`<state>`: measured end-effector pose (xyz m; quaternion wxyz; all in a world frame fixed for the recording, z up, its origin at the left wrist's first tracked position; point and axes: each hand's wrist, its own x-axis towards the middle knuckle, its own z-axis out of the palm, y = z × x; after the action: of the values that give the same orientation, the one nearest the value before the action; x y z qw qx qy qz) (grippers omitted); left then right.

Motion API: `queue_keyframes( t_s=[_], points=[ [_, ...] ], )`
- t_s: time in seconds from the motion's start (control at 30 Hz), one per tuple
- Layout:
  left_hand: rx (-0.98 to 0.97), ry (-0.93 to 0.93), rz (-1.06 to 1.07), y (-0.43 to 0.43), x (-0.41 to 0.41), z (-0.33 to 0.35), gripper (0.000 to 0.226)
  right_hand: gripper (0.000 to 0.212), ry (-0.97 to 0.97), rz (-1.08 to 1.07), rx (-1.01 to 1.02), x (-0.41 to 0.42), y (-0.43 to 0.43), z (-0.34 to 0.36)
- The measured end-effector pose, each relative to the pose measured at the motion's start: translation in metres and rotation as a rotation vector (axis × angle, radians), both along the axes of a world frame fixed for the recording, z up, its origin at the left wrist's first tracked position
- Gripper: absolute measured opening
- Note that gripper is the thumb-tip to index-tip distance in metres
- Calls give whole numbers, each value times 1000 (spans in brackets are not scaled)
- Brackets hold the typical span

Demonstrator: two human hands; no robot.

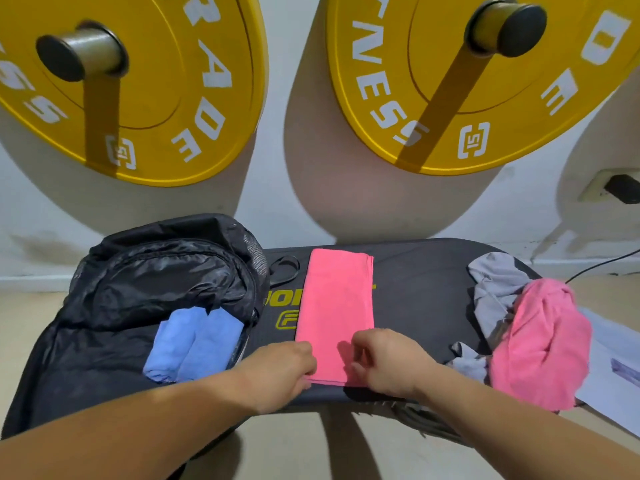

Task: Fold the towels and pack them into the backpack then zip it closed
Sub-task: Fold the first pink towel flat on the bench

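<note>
A pink towel (334,306) lies folded into a long strip down the middle of the black bench (422,289). My left hand (284,367) pinches its near left corner and my right hand (388,362) grips its near right edge. The black backpack (162,271) lies open at the left with folded blue towels (195,344) in its mouth. At the right end of the bench a crumpled pink towel (543,341) sits heaped against a crumpled grey towel (495,289).
Two yellow weight plates (166,98) (467,98) hang on pegs on the white wall behind the bench. A wall socket with a black plug (620,188) is at the far right, its cable trailing down. White paper (609,375) lies at the right.
</note>
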<state>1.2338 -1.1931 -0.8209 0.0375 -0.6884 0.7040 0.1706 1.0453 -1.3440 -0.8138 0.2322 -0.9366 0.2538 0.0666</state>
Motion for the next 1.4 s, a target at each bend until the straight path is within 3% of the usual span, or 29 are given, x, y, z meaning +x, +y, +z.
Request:
queue_keyframes(
  t_s=[0.2, 0.43, 0.6, 0.67, 0.77, 0.83, 0.97, 1.03, 1.1, 1.27, 1.4],
  points=[
    [8, -34, 3, -5, 4, -11, 20, 23, -75, 163, -93, 3, 10, -27],
    [-49, -130, -2, -4, -11, -11, 17, 29, -269, 363, -477, -5, 10, -43],
    [-111, 85, 174, 3, 8, -12, 10, 19, -276, 349, -518, -4, 11, -44],
    [-124, 128, 220, 6, 13, -9, 17, 22, -249, 352, -520, -4, 12, -42],
    [-128, 97, 177, 9, 12, -8, 32, 20, -229, 291, -460, -1, 9, -40],
    [-163, 14, 98, 11, 9, -10, 29, 11, -214, 212, -360, 1, 9, -39],
    [-206, -138, 28, 11, 4, -17, 48, 20, -202, -33, 15, 4, 6, -34],
    [-272, -153, 12, 6, 1, -18, 39, 33, -194, -117, 122, 7, 3, -31],
    [-297, -74, 39, 1, 2, -20, 22, 35, -168, -182, 195, 10, 2, -28],
    [-166, 278, 282, 5, 14, -26, 22, 24, -79, -285, 243, 5, 1, -31],
    [-129, 498, 544, 6, 14, -24, 9, 18, -139, -448, 369, 4, -1, -30]
  ],
)
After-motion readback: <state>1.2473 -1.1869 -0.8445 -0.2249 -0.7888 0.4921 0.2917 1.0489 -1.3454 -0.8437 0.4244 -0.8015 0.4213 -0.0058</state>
